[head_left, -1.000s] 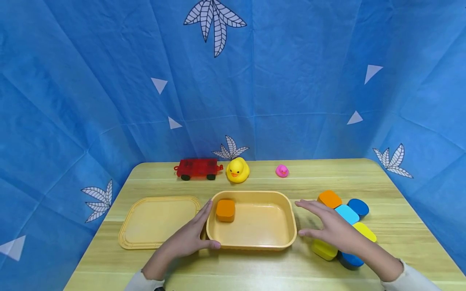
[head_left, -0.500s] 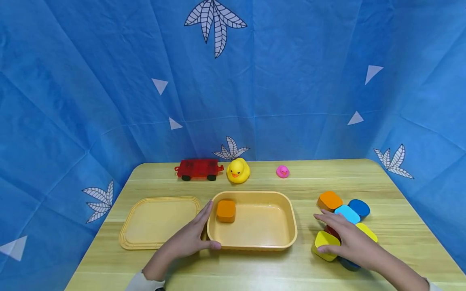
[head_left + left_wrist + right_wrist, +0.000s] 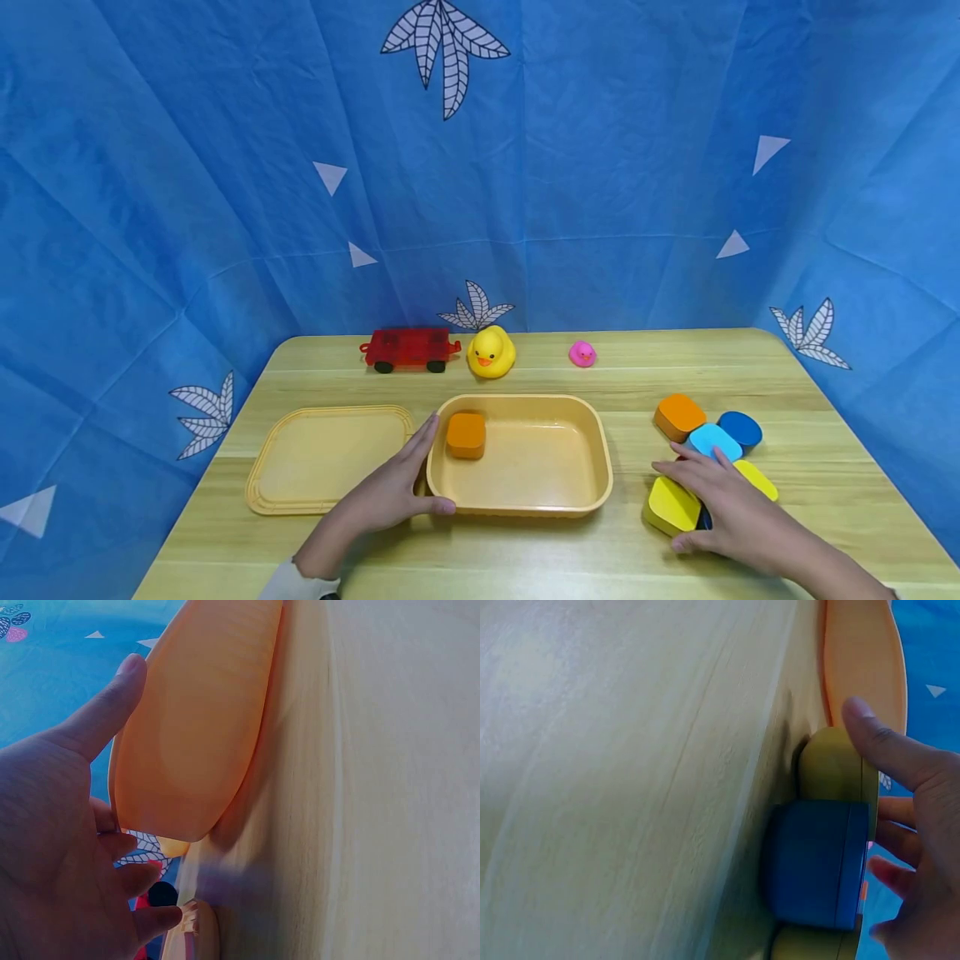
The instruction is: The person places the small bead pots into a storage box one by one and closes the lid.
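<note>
I see the front yellow block [image 3: 672,505] lower right, just left of the right hand [image 3: 742,508], the nearer one: digits spread, no grip. Left hand [image 3: 386,492], fingers extended, touches the left end of the tray [image 3: 543,467], long axis left-right.

Creased blue cloth [image 3: 600,150] hangs behind the table [image 3: 540,558] and along its left and right sides. In the head view it bears 4 pale leaf sprays [image 3: 453,71] and 5 pale triangles [image 3: 330,177]. The table has light wood grain and 2 rounded far corners; a soft sheen [image 3: 529,664] brightens its surface.
</note>
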{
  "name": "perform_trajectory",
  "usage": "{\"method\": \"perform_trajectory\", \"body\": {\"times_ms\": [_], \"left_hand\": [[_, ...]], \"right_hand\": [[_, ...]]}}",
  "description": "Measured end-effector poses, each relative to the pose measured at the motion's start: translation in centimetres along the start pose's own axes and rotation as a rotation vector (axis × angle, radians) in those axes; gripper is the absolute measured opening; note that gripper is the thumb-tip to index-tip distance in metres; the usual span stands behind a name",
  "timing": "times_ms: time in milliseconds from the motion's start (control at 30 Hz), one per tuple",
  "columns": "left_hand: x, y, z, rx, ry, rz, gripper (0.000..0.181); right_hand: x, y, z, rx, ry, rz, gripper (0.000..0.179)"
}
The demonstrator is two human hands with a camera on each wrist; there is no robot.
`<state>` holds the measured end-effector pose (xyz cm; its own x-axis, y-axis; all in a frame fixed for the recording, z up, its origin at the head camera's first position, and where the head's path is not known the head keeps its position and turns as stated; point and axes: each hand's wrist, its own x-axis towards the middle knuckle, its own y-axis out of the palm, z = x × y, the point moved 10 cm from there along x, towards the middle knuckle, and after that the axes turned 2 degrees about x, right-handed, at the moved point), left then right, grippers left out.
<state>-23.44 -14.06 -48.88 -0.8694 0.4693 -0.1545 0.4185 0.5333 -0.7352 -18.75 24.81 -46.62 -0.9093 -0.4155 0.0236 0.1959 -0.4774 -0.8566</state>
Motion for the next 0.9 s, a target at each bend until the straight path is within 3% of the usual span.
{"method": "perform_trajectory", "body": {"times_ms": [167, 567, 900], "left_hand": [[0.0, 0.1, 0.2, -0.001, -0.009, 0.002, 0.123], [0.0, 0.0, 0.2, 0.0, -0.012, 0.002, 0.123], [0.0, 0.0, -0.1, -0.003, -0.006, -0.001, 0.12]], "right_hand": [[0.2, 0.2, 0.2, -0.018, -0.006, 0.032, 0.091], [0.2, -0.5, 1.1, -0.059, -0.068, -0.029, 0.085], [1.2, -2.1, 2.1, 0.009, -0.085, -0.029, 0.08]]}}
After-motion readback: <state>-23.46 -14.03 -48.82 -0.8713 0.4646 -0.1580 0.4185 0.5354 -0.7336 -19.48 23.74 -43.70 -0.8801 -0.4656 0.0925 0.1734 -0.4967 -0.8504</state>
